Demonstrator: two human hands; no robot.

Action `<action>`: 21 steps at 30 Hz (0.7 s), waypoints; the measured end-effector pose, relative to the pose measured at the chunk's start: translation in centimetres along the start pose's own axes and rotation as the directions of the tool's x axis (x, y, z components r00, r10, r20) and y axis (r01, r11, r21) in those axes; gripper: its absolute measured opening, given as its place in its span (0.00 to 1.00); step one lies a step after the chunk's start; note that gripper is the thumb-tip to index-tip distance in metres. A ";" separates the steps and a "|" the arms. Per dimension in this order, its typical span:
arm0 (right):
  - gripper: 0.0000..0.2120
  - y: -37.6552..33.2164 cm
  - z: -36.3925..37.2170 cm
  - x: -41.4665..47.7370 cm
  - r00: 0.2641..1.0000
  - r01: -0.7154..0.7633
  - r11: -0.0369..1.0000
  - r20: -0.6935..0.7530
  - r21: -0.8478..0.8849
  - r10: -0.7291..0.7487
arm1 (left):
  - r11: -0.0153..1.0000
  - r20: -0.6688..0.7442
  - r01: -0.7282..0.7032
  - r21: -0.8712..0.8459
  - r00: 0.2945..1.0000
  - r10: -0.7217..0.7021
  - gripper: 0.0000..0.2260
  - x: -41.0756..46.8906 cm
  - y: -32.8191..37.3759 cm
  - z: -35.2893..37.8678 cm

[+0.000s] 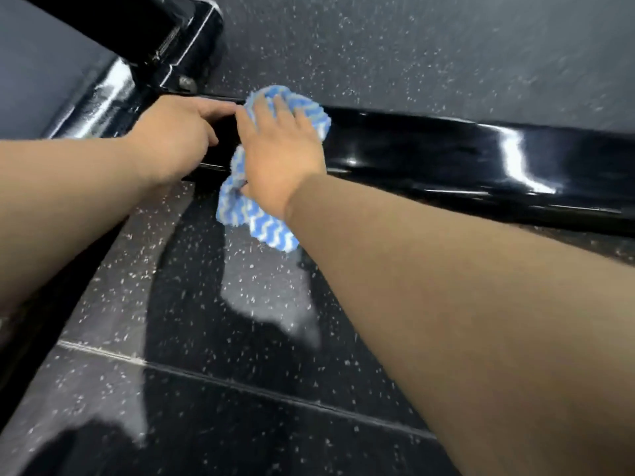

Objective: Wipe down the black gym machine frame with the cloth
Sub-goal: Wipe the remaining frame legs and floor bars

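A glossy black frame bar (464,159) of the gym machine runs low across the floor from centre to the right edge. A blue and white zigzag cloth (254,218) is draped over the bar, one end hanging onto the floor in front. My right hand (278,152) presses flat on the cloth on top of the bar, fingers spread. Just to its left, my left hand (178,128) rests on the same bar with its fingers curled over the far edge.
A second black frame member (103,101) slants up to the left and meets a bolted base plate (185,80) at the back. The floor (240,338) is dark speckled rubber with a seam line across the front.
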State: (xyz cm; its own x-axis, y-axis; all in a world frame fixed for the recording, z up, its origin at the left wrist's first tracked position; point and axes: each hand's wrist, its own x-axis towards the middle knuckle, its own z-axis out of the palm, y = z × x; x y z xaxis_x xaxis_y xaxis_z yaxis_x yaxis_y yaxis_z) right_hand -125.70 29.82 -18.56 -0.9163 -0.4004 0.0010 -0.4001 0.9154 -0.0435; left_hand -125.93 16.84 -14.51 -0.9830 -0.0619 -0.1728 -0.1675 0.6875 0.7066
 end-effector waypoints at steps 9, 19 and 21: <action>0.37 10.7 0.2 -9.2 0.996 -0.085 0.990 -0.024 -0.110 0.083 | 0.976 -0.118 -0.066 0.208 0.989 0.093 0.28 -1.2 0.2 5.0; 0.36 16.9 0.7 -13.5 0.982 -0.150 0.982 -0.132 -0.116 0.134 | 0.927 -0.053 -0.222 0.303 0.967 0.249 0.28 -3.0 4.1 8.3; 0.39 20.3 0.0 -16.0 0.985 -0.156 0.984 -0.086 -0.087 0.149 | 0.892 0.011 -0.317 0.323 0.943 0.332 0.27 -2.9 5.7 9.7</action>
State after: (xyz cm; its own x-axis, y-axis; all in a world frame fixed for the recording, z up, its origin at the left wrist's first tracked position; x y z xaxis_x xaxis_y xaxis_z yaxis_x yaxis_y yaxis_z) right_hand -119.15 54.79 -19.42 -0.9636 -0.2548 0.0804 -0.2519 0.9667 0.0443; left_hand -123.31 27.97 -16.60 -0.9820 0.1776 0.0639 0.1868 0.8665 0.4630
